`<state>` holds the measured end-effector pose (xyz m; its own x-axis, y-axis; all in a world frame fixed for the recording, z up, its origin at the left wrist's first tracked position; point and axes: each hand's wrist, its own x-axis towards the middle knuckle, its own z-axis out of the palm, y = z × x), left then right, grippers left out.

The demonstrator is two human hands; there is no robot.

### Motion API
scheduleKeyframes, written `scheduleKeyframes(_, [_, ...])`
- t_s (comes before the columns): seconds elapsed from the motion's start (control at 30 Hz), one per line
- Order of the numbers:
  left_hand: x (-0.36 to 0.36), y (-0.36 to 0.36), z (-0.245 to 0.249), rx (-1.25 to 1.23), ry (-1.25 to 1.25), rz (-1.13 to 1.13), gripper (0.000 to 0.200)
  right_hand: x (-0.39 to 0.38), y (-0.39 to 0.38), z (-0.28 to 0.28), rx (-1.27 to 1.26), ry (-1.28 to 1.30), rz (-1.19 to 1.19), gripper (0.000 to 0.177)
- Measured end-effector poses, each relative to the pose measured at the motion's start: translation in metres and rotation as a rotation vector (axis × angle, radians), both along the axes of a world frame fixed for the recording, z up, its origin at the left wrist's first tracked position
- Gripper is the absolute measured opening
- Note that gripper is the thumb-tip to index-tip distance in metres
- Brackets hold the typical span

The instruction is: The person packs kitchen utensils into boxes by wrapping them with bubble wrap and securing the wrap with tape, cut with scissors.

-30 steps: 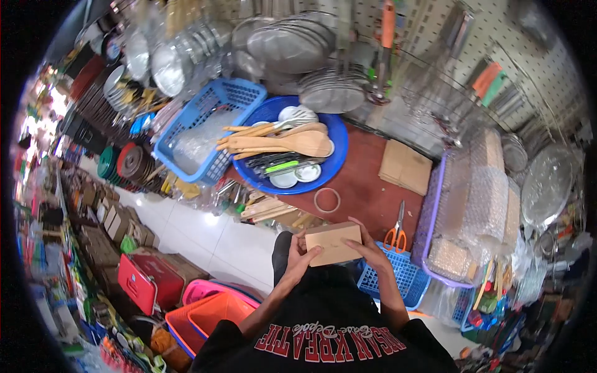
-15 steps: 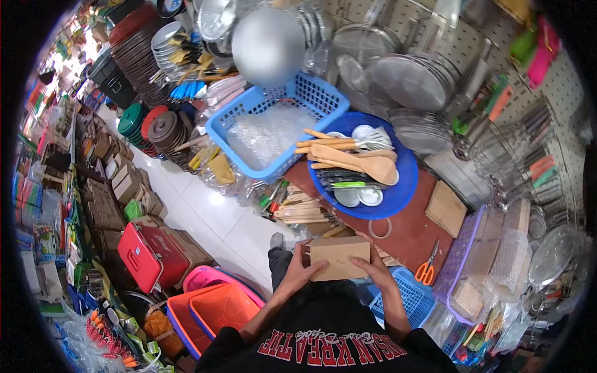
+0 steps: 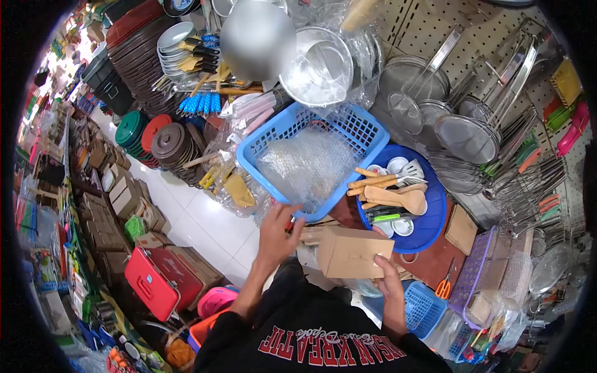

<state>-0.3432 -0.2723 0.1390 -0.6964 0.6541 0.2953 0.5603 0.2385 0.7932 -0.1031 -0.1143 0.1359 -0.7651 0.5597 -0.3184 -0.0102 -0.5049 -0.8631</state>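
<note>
One plain brown cardboard box [image 3: 353,253]

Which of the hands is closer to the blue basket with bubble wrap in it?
Left. The left hand is close to the blue basket's near edge; the right hand is farther away, holding the cardboard box.

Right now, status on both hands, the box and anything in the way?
Right hand holding cardboard box. Left hand off it, by near edge of blue basket; grip unclear. Basin with utensils just beyond box; nothing clearly blocking.
</note>
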Motion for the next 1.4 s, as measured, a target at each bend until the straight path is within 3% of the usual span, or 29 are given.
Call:
scheduleKeyframes(0.07, [-0.049,0.020,-0.006,0.004,0.287,-0.024,0.026,-0.009,-0.001,-0.004,0.023,0.027,-0.063,0.082])
scheduleKeyframes(0.17, [-0.099,0.052,-0.013,-0.347,0.493,-0.188,0.027,-0.025,-0.004,-0.001,0.008,0.093,-0.146,0.082])
scheduleKeyframes(0.27, [-0.132,0.091,-0.038,-1.094,0.451,-0.455,0.026,-0.041,-0.008,0.008,0.054,0.036,-0.246,0.086])
scheduleKeyframes(0.37, [-0.153,0.105,-0.059,-1.172,0.523,-0.522,0.021,-0.042,-0.010,0.007,0.050,0.021,-0.329,0.086])
scheduleKeyframes(0.47, [-0.165,0.101,-0.047,-1.062,0.504,-0.527,0.020,-0.047,-0.011,0.014,0.009,0.012,-0.370,0.087])
scheduleKeyframes(0.57, [-0.179,0.090,-0.023,-0.598,0.336,-0.393,0.021,-0.050,-0.007,0.014,0.050,0.010,-0.385,0.087])
scheduleKeyframes(0.67, [-0.186,0.075,0.010,-0.247,0.027,-0.374,0.017,-0.050,-0.003,0.016,0.082,0.013,-0.404,0.087])
scheduleKeyframes(0.77, [-0.186,0.058,0.021,-0.098,-0.175,-0.265,0.015,-0.049,0.000,0.018,0.062,0.061,-0.423,0.088])
scheduleKeyframes(0.87, [-0.185,0.044,0.013,0.095,-0.301,-0.262,0.021,-0.048,0.001,0.024,0.058,0.053,-0.435,0.088])
scheduleKeyframes(0.97, [-0.164,0.037,0.010,0.277,-0.656,-0.305,0.032,-0.040,0.002,0.021,0.062,0.065,-0.434,0.088])
scheduleKeyframes(1.07, [-0.137,0.035,0.015,0.399,-0.908,-0.454,0.043,-0.030,-0.001,0.025,0.051,0.116,-0.458,0.089])
scheduleKeyframes(1.2, [-0.097,0.048,-0.003,0.346,-0.951,-0.560,0.054,0.007,-0.005,0.020,0.059,0.151,-0.534,0.090])
scheduleKeyframes(1.4, [-0.013,0.081,-0.025,0.367,-1.021,-0.723,0.044,0.069,-0.009,0.026,0.060,0.236,-0.701,0.087])
